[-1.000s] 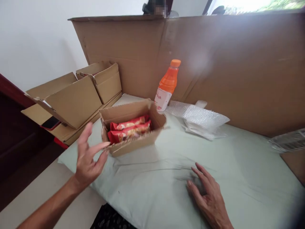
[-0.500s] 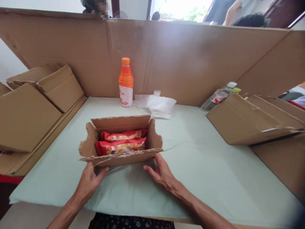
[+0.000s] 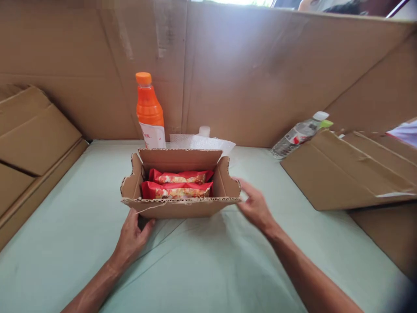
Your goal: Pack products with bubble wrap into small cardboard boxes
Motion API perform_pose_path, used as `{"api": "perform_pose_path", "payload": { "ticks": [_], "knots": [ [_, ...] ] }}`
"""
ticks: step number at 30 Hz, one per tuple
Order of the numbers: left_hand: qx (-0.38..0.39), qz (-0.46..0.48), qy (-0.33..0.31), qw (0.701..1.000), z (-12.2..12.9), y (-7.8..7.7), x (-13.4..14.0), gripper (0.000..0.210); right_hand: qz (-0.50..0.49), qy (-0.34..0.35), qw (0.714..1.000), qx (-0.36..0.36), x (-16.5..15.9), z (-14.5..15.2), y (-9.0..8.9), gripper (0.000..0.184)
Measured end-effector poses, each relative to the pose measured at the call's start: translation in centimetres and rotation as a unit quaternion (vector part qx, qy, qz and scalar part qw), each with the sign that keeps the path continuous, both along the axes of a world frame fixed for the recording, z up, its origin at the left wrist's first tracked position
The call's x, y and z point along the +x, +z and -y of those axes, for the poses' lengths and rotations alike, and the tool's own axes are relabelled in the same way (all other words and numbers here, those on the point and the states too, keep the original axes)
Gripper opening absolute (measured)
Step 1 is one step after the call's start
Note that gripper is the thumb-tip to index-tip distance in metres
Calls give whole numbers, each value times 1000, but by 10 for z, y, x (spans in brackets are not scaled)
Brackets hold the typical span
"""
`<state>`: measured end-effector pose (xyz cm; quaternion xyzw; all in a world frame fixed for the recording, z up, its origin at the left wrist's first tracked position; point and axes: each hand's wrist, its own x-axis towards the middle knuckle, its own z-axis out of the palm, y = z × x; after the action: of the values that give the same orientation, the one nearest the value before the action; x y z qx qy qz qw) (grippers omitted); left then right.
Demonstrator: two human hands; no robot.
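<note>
An open-topped cardboard box (image 3: 179, 209) sits on the pale green cloth, its edges cut unevenly. Two red packets lie side by side inside it, a rear packet (image 3: 182, 177) and a front packet (image 3: 177, 191). At the box's lower front left corner, my left hand (image 3: 133, 234) grips it with the thumb along the front. My right hand (image 3: 256, 206) is at the right end wall, fingers along its outside and thumb near the front corner; it is slightly blurred. A thin strand crosses the box's front near my left hand.
Behind the box stand an orange bottle (image 3: 150, 111) and a bubble-wrap sheet (image 3: 218, 143) with a white-capped item (image 3: 204, 131). A clear bottle (image 3: 295, 137) leans by the right cardboard box (image 3: 339, 169). Folded cardboard (image 3: 29, 126) lies left; a tall cardboard wall (image 3: 244, 78) closes the back.
My right hand has moved from the box's front to its right end. The box appears farther right and slightly higher as the camera view shifts. My left hand stays at the front left corner.
</note>
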<state>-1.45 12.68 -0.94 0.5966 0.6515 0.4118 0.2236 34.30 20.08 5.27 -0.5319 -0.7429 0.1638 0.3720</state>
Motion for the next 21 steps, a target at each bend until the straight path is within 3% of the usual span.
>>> {"api": "perform_pose_path", "payload": {
  "ticks": [2,4,6,8,10,14,17,20,21],
  "knots": [
    [6,-11,2,1000,4,-1,2,32,15,-76,996,44,23,-48,21,42],
    [10,-24,8,1000,6,-2,2,30,49,-109,991,54,39,-100,34,53],
    [7,-37,20,999,7,-5,1,28,75,-107,991,22,45,-145,40,45],
    [3,-47,37,998,10,-13,-1,27,62,-82,995,-15,43,-170,43,26],
    [0,-54,51,997,14,-23,-6,30,24,-58,998,-16,36,-170,48,22],
    [-23,-50,81,995,22,-37,-12,34,-23,-62,996,65,28,-121,72,23],
    [-34,-36,74,996,20,-30,-11,32,15,-52,996,74,33,-96,80,27],
    [-34,-19,53,998,13,-16,-7,29,82,-36,996,32,36,-113,69,56],
    [-36,-15,43,998,11,-12,-5,29,100,-33,994,6,34,-124,65,57]
  ]
}}
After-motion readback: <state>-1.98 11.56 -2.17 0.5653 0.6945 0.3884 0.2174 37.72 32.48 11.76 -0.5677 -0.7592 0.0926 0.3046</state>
